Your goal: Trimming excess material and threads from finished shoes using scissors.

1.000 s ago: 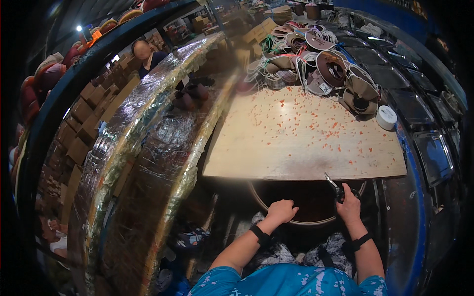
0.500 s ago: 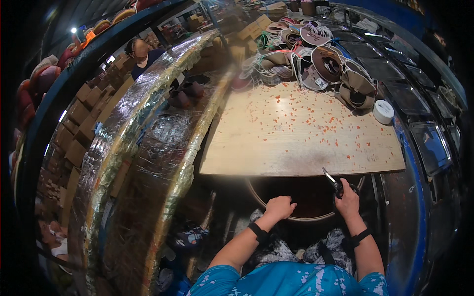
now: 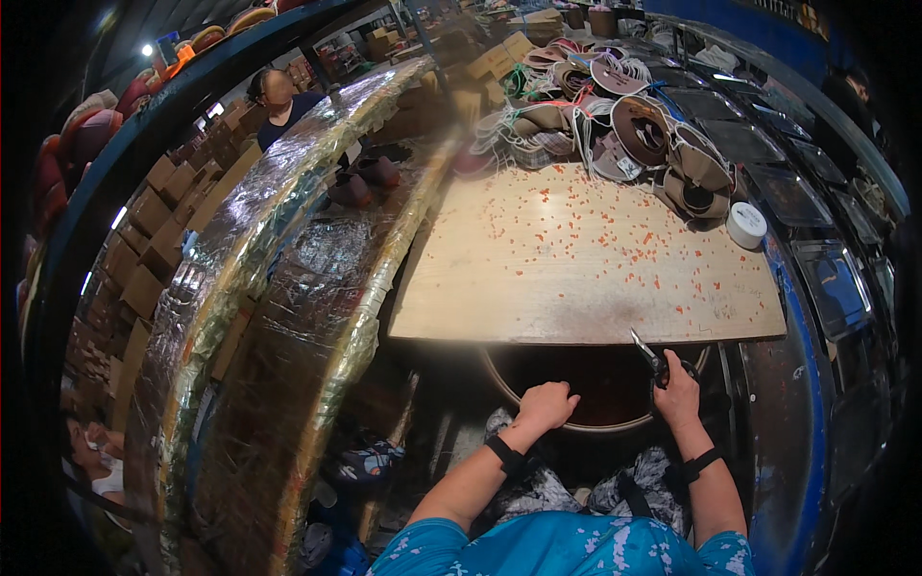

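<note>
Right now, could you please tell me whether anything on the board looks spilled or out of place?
Yes: orange bits lie scattered across the board rather than gathered, so they look spilled. A dark smudge also marks its pale surface near the front edge. The scissors in the right hand show nothing clearly odd.

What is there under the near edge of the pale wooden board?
Below the board shows part of a dark, round-rimmed object, perhaps a tub. The board covers the rest; the left hand and right hand hide bits of rim. Its dark inside shows nothing clear.
</note>
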The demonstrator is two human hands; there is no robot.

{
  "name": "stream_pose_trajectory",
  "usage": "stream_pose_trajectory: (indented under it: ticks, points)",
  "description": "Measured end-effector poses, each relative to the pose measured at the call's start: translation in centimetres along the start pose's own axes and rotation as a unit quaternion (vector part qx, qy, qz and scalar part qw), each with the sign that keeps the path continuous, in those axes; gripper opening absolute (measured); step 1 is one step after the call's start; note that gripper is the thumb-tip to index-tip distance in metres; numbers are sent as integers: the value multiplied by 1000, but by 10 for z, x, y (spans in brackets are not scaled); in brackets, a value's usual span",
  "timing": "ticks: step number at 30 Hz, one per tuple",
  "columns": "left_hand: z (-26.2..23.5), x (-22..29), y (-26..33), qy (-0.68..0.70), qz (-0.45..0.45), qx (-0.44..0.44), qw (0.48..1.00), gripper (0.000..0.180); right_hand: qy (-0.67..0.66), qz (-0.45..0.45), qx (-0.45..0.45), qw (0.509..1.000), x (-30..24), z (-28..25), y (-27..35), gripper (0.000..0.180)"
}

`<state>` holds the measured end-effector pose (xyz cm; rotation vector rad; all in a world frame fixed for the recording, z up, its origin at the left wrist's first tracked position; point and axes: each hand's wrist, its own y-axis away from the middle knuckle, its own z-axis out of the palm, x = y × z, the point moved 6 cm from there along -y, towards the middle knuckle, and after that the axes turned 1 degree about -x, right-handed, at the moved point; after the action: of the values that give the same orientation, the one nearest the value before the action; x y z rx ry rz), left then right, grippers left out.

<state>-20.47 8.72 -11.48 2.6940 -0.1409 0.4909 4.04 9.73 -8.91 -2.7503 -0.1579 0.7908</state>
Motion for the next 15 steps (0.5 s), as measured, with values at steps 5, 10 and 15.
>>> stream_pose_trajectory:
  ticks: [5, 10, 15]
  points:
    - [-3, 3, 0, 3, 7, 20, 1000, 36, 2, 2, 0, 1000, 4, 1, -1, 66]
    - [-6, -1, 1, 21, 11, 61, 998, 34, -22, 9, 4, 1000, -2, 0, -2, 63]
    - [-9, 4, 6, 32, 32, 100, 994, 33, -20, 22, 12, 999, 7, 2, 1, 60]
